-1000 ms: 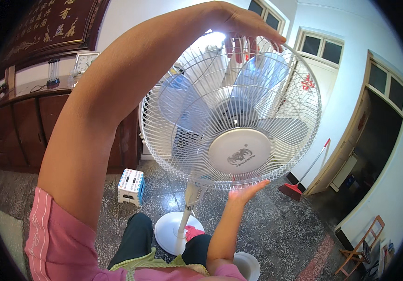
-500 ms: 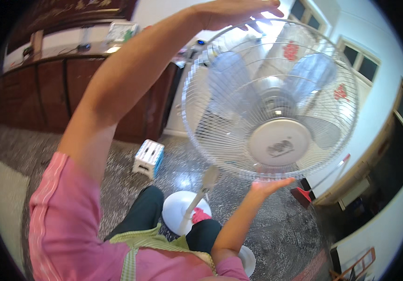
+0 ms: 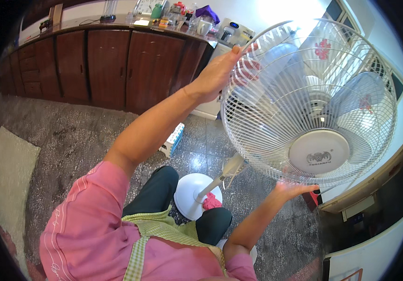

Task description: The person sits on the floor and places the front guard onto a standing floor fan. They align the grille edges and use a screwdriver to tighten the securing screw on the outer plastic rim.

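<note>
A pedestal fan stands before me, its round wire guard [image 3: 281,140] facing me with a pale centre cap [image 3: 319,151]. Bluish see-through blades [image 3: 358,98] with red flower prints show behind the wires. My left hand [image 3: 217,72] grips the guard's left rim, fingers curled behind the wires. At the lower rim, my right hand [image 3: 295,188] holds from below with its thumb along the edge; its other fingers are mostly hidden. The pole [image 3: 210,187] slants down to a round white base [image 3: 187,182] between my knees. A pink cloth [image 3: 212,201] lies on the base.
A long dark-wood cabinet [image 3: 108,65] runs along the back, with jars, a mug and a purple bag [image 3: 207,14] on top. A small white-and-blue stool [image 3: 172,140] stands on the speckled floor. At the left lies a pale mat [image 3: 9,164]; a red broom head [image 3: 310,200] is partly hidden.
My left hand has come down from the guard's top to its left rim. The guard sits further right and lower in view, my right hand still under it. The view has shifted.
</note>
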The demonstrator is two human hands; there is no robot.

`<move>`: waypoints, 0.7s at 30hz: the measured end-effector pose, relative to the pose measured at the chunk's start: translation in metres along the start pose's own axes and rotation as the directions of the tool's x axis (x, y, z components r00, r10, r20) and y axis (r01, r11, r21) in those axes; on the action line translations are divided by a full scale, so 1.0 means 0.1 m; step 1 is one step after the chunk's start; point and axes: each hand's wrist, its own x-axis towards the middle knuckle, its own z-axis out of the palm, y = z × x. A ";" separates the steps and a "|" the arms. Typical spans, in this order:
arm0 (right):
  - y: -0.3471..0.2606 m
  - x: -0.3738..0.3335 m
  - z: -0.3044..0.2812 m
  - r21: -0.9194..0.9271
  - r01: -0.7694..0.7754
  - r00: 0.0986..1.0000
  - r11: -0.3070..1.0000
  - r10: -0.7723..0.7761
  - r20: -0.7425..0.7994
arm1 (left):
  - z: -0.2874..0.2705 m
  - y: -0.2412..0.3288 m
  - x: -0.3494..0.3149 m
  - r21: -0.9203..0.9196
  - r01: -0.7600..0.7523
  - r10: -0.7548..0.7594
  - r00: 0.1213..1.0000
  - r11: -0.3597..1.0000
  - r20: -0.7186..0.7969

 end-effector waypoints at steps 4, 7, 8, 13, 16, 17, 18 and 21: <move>0.03 0.09 -0.04 -0.061 0.064 0.995 0.996 -0.059 0.078 | -0.15 -0.07 -0.05 -0.239 -0.052 0.038 0.997 0.970 -0.064; 0.04 0.08 -0.01 0.027 0.032 0.981 0.999 -0.036 0.189 | -0.41 -0.27 -0.31 -0.166 0.005 -0.048 0.966 0.986 -0.253; 0.04 0.06 0.01 0.012 0.029 0.979 1.000 -0.031 0.202 | -0.47 -0.33 -0.41 -0.034 0.093 -0.099 0.944 0.995 -0.314; 0.03 0.01 0.08 0.016 -0.017 1.000 1.000 0.017 0.005 | -0.43 -0.40 -0.68 -0.178 0.083 -0.122 0.968 0.980 -0.220; 0.06 0.09 0.00 0.033 -0.032 0.999 0.999 0.031 0.022 | -0.44 -0.39 -0.76 -0.170 0.182 -0.211 0.962 0.969 -0.174; 0.07 0.13 -0.05 0.077 -0.067 0.991 0.995 0.057 0.124 | -0.46 -0.42 -0.79 -0.187 0.201 -0.226 0.966 0.962 -0.128; 0.08 0.18 -0.09 0.064 -0.066 0.990 0.996 0.057 0.126 | -0.47 -0.44 -0.81 -0.197 0.202 -0.230 0.964 0.959 -0.135; 0.06 0.19 -0.11 0.026 -0.050 0.992 0.998 0.047 0.115 | -0.37 -0.47 -0.85 -0.235 0.182 -0.220 0.964 0.955 -0.149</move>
